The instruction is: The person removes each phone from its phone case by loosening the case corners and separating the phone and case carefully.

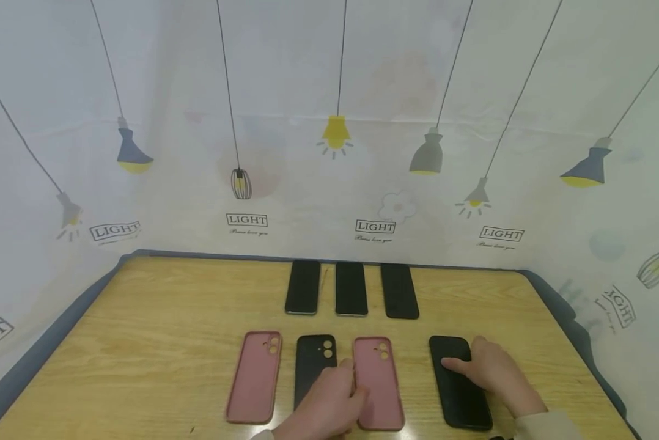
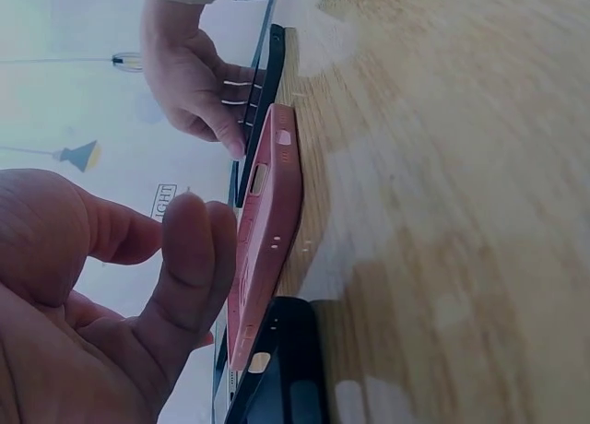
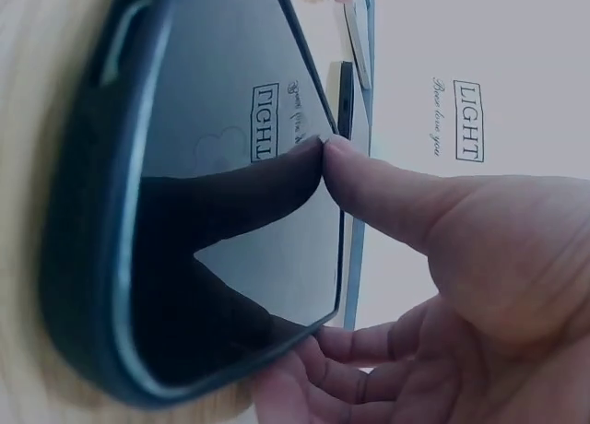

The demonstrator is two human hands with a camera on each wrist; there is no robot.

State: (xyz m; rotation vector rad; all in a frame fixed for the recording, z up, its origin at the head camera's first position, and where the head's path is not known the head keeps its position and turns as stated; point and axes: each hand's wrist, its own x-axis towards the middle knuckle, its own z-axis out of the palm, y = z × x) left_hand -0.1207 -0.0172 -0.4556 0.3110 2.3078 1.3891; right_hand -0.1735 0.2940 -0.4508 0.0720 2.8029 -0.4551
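Observation:
My right hand [image 1: 491, 366] is at the phone in a black case [image 1: 464, 391], which lies screen up at the right of the row. Its thumb touches the glossy screen while the other fingers curl at the phone's edge, as the right wrist view shows. My left hand [image 1: 329, 400], fingers loosely bent and holding nothing, hovers above the table between a black phone case [image 1: 310, 360] and a pink phone case [image 1: 376, 373]. It covers the lower part of the black case. A second pink phone case [image 1: 255, 376] lies further left.
Three black phones, a left one [image 1: 303, 287], a middle one [image 1: 351, 288] and a right one [image 1: 400, 291], lie in a row near the back edge of the wooden table [image 1: 159, 318]. A pale lamp-printed sheet [image 1: 291, 122] rises behind and at both sides.

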